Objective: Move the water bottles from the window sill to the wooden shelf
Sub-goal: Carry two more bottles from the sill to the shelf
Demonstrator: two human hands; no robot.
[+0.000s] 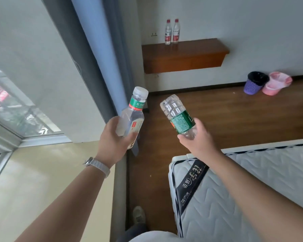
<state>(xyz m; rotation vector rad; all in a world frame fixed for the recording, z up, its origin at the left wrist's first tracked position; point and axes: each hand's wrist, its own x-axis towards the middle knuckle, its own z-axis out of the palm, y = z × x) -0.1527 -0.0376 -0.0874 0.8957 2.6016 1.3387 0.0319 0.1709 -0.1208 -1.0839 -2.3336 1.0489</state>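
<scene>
My left hand (112,135) grips a clear bottle with a white cap and a green neck label (134,112), held upright and tilted slightly right. In my right hand (198,137) is a ribbed clear bottle with a green label (177,116), its base pointing up and away and its cap end hidden in my palm. Both are held in the air between the cream window sill (42,172) at lower left and the wooden shelf (184,55) on the far wall. Two red-capped bottles (171,32) stand side by side at the shelf's left end.
A blue-grey curtain (98,49) hangs left of the shelf. A white quilted mattress (243,189) fills the lower right. A purple basket (254,82) and a pink basket (276,82) stand on the brown wood floor (217,119) by the far wall. My shoe (138,215) shows below.
</scene>
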